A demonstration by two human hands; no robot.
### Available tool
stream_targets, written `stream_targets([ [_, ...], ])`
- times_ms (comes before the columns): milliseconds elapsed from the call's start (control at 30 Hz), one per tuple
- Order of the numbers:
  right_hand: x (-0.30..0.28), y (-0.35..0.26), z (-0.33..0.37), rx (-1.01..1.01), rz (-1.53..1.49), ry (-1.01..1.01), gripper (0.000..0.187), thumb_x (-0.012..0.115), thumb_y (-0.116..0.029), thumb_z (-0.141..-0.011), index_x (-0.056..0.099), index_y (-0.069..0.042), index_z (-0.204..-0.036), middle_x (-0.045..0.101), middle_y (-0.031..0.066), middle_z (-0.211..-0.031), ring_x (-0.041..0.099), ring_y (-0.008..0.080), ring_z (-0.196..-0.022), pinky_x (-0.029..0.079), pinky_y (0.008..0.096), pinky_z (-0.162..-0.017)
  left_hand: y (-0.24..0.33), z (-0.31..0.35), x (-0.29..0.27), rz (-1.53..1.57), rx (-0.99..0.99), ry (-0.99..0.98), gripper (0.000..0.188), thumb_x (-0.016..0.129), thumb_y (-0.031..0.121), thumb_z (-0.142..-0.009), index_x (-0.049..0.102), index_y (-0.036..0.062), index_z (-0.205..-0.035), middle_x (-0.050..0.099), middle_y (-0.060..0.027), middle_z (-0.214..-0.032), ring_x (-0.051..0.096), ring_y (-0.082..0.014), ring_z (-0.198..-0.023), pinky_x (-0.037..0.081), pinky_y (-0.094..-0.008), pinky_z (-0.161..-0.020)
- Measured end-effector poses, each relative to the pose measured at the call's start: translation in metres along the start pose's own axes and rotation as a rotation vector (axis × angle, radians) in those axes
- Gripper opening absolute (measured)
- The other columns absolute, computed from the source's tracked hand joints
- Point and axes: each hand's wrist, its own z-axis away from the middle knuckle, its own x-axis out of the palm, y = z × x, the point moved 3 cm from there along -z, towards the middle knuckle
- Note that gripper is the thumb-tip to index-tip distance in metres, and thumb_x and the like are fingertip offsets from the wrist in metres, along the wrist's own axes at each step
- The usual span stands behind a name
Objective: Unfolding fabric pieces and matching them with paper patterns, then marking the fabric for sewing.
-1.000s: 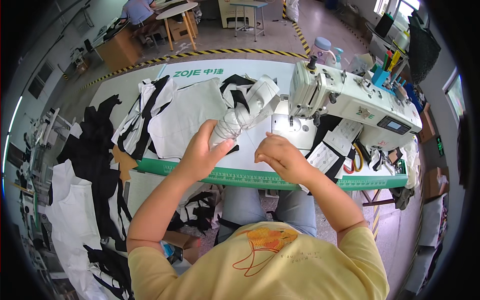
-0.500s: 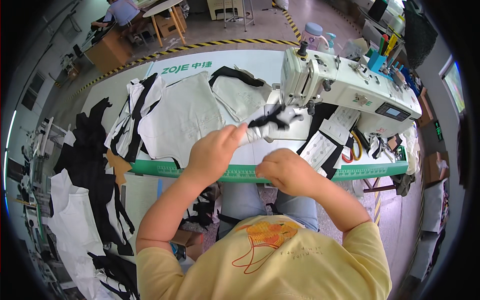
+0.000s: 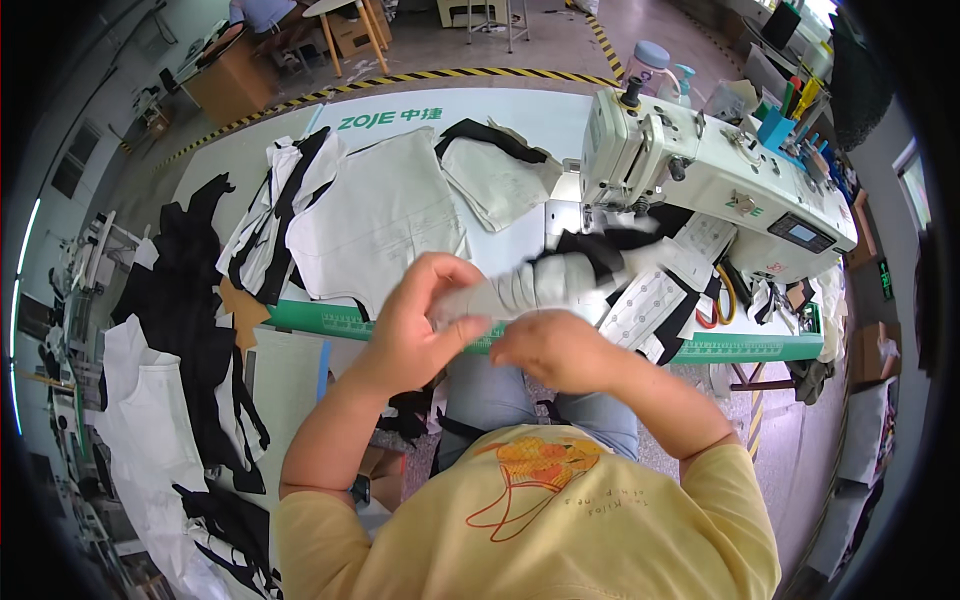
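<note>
My left hand (image 3: 418, 325) is closed on one end of a bunched white and black fabric piece (image 3: 540, 284), held between thumb and fingers above the table's front edge. Its far end, blurred by motion, stretches right towards the sewing machine (image 3: 715, 170). Just below the fabric, near my left thumb, is my right hand (image 3: 562, 350), back upward and fingers curled together. Whatever its fingertips may hold is hidden. A large white fabric panel (image 3: 375, 215) lies flat on the table, left of the machine.
White-and-black cut pieces (image 3: 285, 205) and a folded piece (image 3: 495, 175) flank the panel. Patterned pieces (image 3: 645, 305) and yellow-and-red-handled scissors (image 3: 727, 295) lie by the machine. More black fabric (image 3: 185, 270) hangs at the left. A green ruled edge (image 3: 755, 348) borders the table.
The fabric piece has swung nearer to me and opened out into a longer bunched strip. My left hand has turned, its thumb now showing. My right hand has shifted slightly left and down.
</note>
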Motion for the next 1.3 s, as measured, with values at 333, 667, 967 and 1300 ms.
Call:
stream_targets([
  [333,-0.065,0.027,0.006,0.152,0.018,0.193,0.013,0.058,-0.001,-0.078,0.064,-0.008,-0.086,0.062,0.0054,-0.078,0.059,0.0273,-0.074,0.048,0.0374,-0.068,0.02,0.014,-0.014,-0.125,0.253,-0.53,0.035,0.071,-0.002,-0.066,0.057,0.0067,-0.096,0.059,-0.0086,-0.096,0.06,-0.0214,-0.081,0.048,-0.0305,-0.073],
  [667,-0.074,-0.008,-0.011,0.056,0.182,0.178,0.017,0.056,0.003,-0.074,0.065,-0.008,-0.084,0.063,0.0057,-0.079,0.059,0.0278,-0.071,0.047,0.0375,-0.064,0.014,0.018,-0.016,-0.649,0.215,-0.44,0.027,0.064,-0.002,-0.066,0.059,0.0091,-0.091,0.061,-0.0091,-0.095,0.06,-0.0311,-0.084,0.049,-0.037,-0.072],
  [967,-0.062,-0.024,-0.004,-0.004,0.13,0.172,0.022,0.061,-0.002,-0.069,0.064,-0.008,-0.089,0.058,0.0068,-0.071,0.057,0.0288,-0.069,0.046,0.0382,-0.062,0.013,0.009,-0.023,-1.015,0.174,-0.013,0.036,0.062,-0.004,-0.068,0.062,0.011,-0.101,0.059,-0.0104,-0.1,0.06,-0.0312,-0.086,0.049,-0.0366,-0.072],
  [1300,-0.056,-0.014,-0.003,0.043,0.022,0.134,0.017,0.062,-0.001,-0.073,0.066,-0.009,-0.087,0.064,0.0064,-0.082,0.061,0.0291,-0.078,0.049,0.0381,-0.068,0.014,0.004,-0.029,-0.716,0.131,0.108,0.035,0.062,-0.004,-0.073,0.061,0.0084,-0.106,0.058,-0.0117,-0.106,0.058,-0.0286,-0.098,0.047,-0.0325,-0.084],
])
